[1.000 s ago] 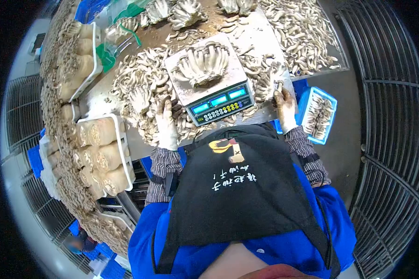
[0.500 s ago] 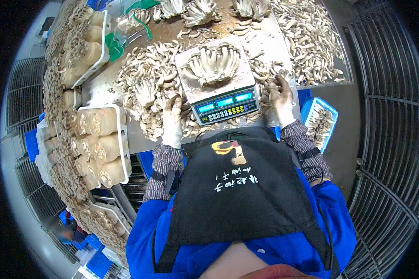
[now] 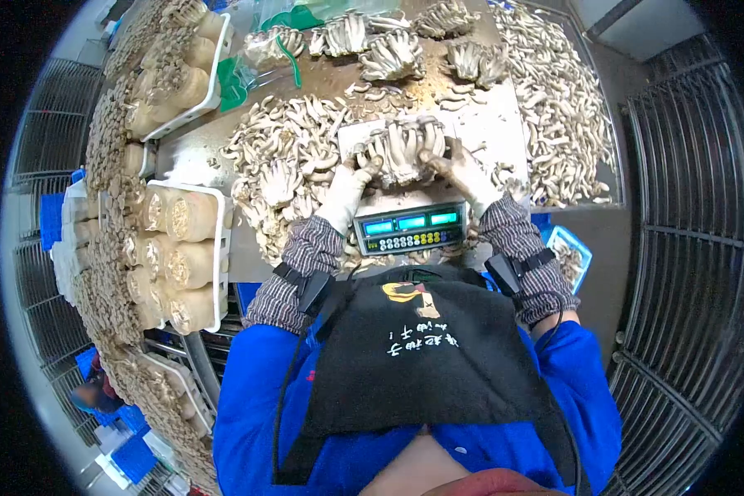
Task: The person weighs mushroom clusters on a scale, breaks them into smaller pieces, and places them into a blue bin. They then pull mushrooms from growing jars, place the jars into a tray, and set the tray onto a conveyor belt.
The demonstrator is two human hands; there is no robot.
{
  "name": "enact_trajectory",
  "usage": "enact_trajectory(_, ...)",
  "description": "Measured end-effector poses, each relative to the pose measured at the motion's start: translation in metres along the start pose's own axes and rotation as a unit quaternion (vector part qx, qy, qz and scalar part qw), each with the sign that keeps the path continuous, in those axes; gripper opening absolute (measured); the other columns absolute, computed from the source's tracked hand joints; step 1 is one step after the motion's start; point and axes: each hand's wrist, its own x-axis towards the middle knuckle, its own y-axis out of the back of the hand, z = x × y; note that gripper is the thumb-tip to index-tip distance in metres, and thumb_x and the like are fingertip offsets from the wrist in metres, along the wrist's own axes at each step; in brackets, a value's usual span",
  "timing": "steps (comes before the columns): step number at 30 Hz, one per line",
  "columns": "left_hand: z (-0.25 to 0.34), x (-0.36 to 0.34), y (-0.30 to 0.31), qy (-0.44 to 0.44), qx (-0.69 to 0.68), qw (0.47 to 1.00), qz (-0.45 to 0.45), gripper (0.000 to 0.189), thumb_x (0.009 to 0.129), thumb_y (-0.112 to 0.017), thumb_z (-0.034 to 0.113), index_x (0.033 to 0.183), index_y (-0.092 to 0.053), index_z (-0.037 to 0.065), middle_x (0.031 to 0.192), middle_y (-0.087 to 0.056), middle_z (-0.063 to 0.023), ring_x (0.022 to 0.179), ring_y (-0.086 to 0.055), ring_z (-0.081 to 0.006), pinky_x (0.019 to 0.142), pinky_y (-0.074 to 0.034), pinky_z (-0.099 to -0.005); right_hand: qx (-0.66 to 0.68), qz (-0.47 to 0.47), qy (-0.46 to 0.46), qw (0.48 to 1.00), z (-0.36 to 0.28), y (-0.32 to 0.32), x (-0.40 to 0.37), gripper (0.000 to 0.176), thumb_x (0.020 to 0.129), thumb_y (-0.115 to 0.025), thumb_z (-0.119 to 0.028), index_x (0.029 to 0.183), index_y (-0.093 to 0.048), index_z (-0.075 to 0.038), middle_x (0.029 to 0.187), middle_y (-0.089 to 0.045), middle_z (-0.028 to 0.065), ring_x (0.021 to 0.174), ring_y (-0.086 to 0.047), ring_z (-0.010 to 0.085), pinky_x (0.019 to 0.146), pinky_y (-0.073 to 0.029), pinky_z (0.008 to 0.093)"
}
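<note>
A large cluster of mushrooms [image 3: 403,153] with thick pale stems sits over the plate of a digital scale [image 3: 411,228], whose display glows blue-green. My left hand [image 3: 353,187], in a soiled white glove, grips the cluster's left side. From the right, my right hand [image 3: 461,172], gloved the same way, closes its fingers against the other side. Loose mushrooms [image 3: 285,140] are heaped to the left of the scale. Beyond it lie more whole clusters [image 3: 391,56] on the table.
A broad pile of single mushrooms [image 3: 558,107] covers the table's right end. White crates of mushroom bottles [image 3: 192,217] stand at the left. A blue basket [image 3: 572,258] of mushrooms sits low at the right, near metal racks [image 3: 694,223]. Another person [image 3: 97,388] is far off at lower left.
Both hands have moved from beside the scale forward and inward onto the mushroom cluster, gripping it from either side. The camera view has shifted, showing more of the table's far side.
</note>
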Motion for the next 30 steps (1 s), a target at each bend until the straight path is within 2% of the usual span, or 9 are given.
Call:
enact_trajectory(4, -0.021, 0.01, -0.003, -0.12, -0.021, 0.993, -0.006, 0.072, 0.086, -0.075, 0.019, 0.146, -0.038, 0.005, 0.118, -0.058, -0.008, 0.1, -0.056, -0.0151, 0.086, -0.051, -0.0285, 0.108, -0.035, 0.048, 0.992, -0.005, 0.004, -0.01, 0.102, 0.073, -0.085, -0.018, 0.15, -0.021, 0.003, 0.142, -0.045, 0.0219, 0.13, -0.048, 0.0286, 0.109, -0.04, 0.039)
enact_trajectory(9, -0.031, 0.016, -0.003, -0.189, 0.053, 0.98, -0.01, 0.08, 0.078, -0.076, -0.003, 0.146, -0.034, 0.006, 0.137, -0.049, -0.0085, 0.117, -0.055, -0.018, 0.096, -0.05, -0.0281, 0.129, -0.03, 0.132, 0.982, 0.023, 0.004, -0.007, 0.109, 0.071, -0.083, -0.013, 0.153, -0.012, 0.0, 0.148, -0.038, 0.0192, 0.136, -0.041, 0.0284, 0.11, -0.04, 0.0389)
enact_trajectory(11, -0.009, 0.006, -0.01, -0.185, -0.077, 0.977, -0.076, 0.079, 0.079, -0.075, -0.002, 0.146, -0.034, 0.007, 0.14, -0.047, -0.0091, 0.118, -0.055, -0.0181, 0.098, -0.049, -0.0299, 0.158, -0.027, 0.121, 0.98, -0.001, 0.009, -0.012, 0.106, 0.073, -0.081, -0.01, 0.153, -0.012, -0.002, 0.148, -0.037, 0.0176, 0.136, -0.041, 0.0278, 0.11, -0.041, 0.039)
enact_trajectory(14, 0.011, 0.017, -0.007, -0.246, 0.105, 0.963, -0.031, 0.076, 0.08, -0.071, -0.007, 0.145, -0.032, 0.006, 0.141, -0.047, -0.0103, 0.122, -0.053, -0.0187, 0.101, -0.048, -0.0335, 0.177, -0.02, 0.114, 0.977, -0.024, 0.018, -0.009, 0.102, 0.076, -0.078, -0.006, 0.154, -0.012, -0.006, 0.148, -0.037, 0.0153, 0.135, -0.041, 0.0268, 0.109, -0.042, 0.0391)
enact_trajectory(16, 0.041, 0.029, -0.018, -0.191, -0.12, 0.972, -0.072, 0.075, 0.082, -0.07, -0.008, 0.145, -0.031, 0.004, 0.133, -0.054, -0.0103, 0.119, -0.055, -0.0174, 0.101, -0.048, -0.0321, 0.181, -0.011, 0.119, 0.976, -0.042, 0.026, 0.01, 0.099, 0.078, -0.076, -0.004, 0.154, -0.013, -0.008, 0.149, -0.037, 0.0138, 0.134, -0.042, 0.0262, 0.109, -0.043, 0.0392)
enact_trajectory(18, 0.056, 0.064, -0.014, -0.196, -0.053, 0.977, -0.068, 0.076, 0.082, -0.07, -0.008, 0.145, -0.03, 0.004, 0.13, -0.056, -0.0094, 0.115, -0.057, -0.0174, 0.097, -0.05, -0.0319, 0.183, -0.003, 0.126, 0.975, -0.055, 0.036, 0.039, 0.097, 0.08, -0.074, -0.001, 0.155, -0.013, -0.011, 0.149, -0.036, 0.0122, 0.134, -0.042, 0.0255, 0.108, -0.044, 0.0393)
enact_trajectory(24, 0.169, 0.189, -0.02, -0.192, 0.062, 0.978, -0.05, 0.077, 0.083, -0.074, 0.003, 0.145, -0.029, 0.002, 0.113, -0.063, -0.0108, 0.099, -0.064, -0.0183, 0.075, -0.056, -0.0308, 0.075, -0.015, 0.097, 0.992, -0.056, 0.108, 0.189, 0.089, 0.084, -0.075, -0.02, 0.15, -0.019, 0.0, 0.14, -0.047, 0.02, 0.13, -0.046, 0.0276, 0.108, -0.041, 0.0391)
enact_trajectory(28, 0.23, 0.292, -0.031, -0.328, 0.054, 0.938, -0.103, 0.074, 0.083, -0.075, 0.008, 0.145, -0.035, 0.005, 0.126, -0.059, -0.0115, 0.115, -0.055, -0.0186, 0.099, -0.045, -0.0311, 0.165, -0.007, 0.123, 0.978, -0.072, 0.155, 0.306, 0.072, 0.088, -0.071, -0.039, 0.143, -0.038, -0.006, 0.133, -0.054, 0.0084, 0.115, -0.057, 0.0215, 0.095, -0.048, 0.0366)
enact_trajectory(30, 0.255, 0.332, -0.037, -0.302, 0.063, 0.942, -0.131, 0.069, 0.082, -0.076, 0.01, 0.142, -0.041, 0.004, 0.126, -0.059, -0.0103, 0.112, -0.056, -0.018, 0.097, -0.046, -0.0304, 0.209, -0.042, 0.093, 0.973, -0.085, 0.176, 0.359, 0.095, 0.083, -0.074, -0.051, 0.147, -0.03, 0.004, 0.14, -0.047, 0.0215, 0.126, -0.05, 0.0297, 0.1, -0.047, 0.038)
